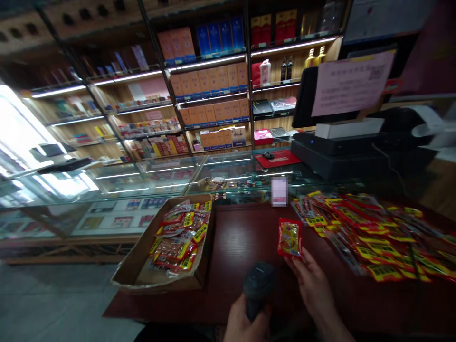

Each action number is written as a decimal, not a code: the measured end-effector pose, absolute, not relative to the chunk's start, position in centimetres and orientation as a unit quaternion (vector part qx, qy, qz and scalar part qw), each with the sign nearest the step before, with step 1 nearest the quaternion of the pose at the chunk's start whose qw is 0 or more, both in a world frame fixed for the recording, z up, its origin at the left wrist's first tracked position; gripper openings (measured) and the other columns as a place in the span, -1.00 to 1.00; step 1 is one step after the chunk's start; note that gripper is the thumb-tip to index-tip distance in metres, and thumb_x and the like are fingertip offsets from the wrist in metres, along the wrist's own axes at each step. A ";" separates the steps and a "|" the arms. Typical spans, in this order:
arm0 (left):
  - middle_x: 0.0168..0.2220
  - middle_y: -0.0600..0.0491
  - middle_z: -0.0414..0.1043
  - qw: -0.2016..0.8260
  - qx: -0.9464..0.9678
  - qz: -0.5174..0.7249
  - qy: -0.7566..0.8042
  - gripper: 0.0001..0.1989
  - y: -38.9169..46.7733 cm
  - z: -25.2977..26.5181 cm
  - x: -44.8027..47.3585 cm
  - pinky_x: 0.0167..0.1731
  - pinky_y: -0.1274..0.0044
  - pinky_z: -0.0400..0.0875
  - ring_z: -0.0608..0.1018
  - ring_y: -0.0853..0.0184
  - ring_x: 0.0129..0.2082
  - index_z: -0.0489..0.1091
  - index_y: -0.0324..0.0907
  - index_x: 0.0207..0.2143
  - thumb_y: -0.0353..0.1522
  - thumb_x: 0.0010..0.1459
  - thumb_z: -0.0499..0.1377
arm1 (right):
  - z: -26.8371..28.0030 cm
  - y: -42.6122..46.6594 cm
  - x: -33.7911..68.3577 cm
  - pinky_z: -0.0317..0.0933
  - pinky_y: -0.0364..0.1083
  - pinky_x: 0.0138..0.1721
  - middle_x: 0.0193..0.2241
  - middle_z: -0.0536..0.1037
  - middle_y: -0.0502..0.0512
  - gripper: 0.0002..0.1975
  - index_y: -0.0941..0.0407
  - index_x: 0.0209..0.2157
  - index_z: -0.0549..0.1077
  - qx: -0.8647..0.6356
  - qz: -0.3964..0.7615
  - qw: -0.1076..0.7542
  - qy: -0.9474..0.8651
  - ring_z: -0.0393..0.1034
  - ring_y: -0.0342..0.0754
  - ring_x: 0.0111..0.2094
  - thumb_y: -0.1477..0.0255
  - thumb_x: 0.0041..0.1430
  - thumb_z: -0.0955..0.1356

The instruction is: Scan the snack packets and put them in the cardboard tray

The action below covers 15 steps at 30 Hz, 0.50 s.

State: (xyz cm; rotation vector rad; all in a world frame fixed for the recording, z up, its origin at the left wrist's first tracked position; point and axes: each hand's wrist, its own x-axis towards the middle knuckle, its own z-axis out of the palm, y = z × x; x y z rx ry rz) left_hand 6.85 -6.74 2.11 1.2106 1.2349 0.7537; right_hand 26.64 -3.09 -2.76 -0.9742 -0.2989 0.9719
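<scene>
My left hand (244, 320) is wrapped round the handle of a dark barcode scanner (259, 278), its head raised over the table. In my right hand (313, 280) a small red snack packet (289, 237) is gripped by its lower edge, standing a little beyond the scanner. A large spread of red and yellow snack packets (374, 237) lies to the right of that hand. On the left, an open cardboard box (206, 273) holds several more packets (178, 237).
The dark red tabletop (235, 232) meets a glass display counter (156, 175) at the back. A checkout monitor (306, 97) with a paper sheet stands at back right, near a red mat (278, 159) with a mouse. Lit shelves (210, 104) of boxes line the wall.
</scene>
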 end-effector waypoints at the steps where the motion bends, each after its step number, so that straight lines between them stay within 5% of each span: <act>1: -0.69 0.17 0.32 0.597 0.497 0.331 0.536 -0.63 -6.3 1.9 6.5 -0.65 0.61 0.18 0.31 0.45 -0.70 0.42 -0.22 -0.32 -0.11 0.02 0.34 | -2.7 -3.1 26.5 0.45 0.02 -0.05 -0.17 0.69 0.04 -0.45 0.01 -0.05 0.58 -0.456 0.458 0.750 -0.141 0.58 0.04 -0.18 0.26 -0.16 0.60; 9: -0.71 0.18 0.33 0.648 0.377 0.385 0.538 -0.48 -4.0 0.3 5.4 -0.73 0.61 0.20 0.34 0.43 -0.77 0.34 -0.19 -0.35 0.05 -0.08 0.34 | 6.4 1.5 20.4 0.46 -0.02 -0.20 -0.14 0.69 0.12 -0.45 0.06 0.02 0.57 -0.440 0.605 0.565 -0.347 0.59 0.07 -0.19 0.33 -0.09 0.53; 15: -0.77 0.16 0.31 0.619 0.388 0.401 0.552 -0.50 -3.6 -1.0 5.3 -0.70 0.60 0.18 0.36 0.41 -0.77 0.40 -0.20 -0.42 0.05 -0.09 0.36 | 12.7 9.6 10.0 0.43 -0.12 -0.31 -0.27 0.69 0.02 -0.56 0.06 -0.01 0.58 -0.420 0.593 0.388 -0.567 0.58 -0.08 -0.34 0.49 0.04 0.34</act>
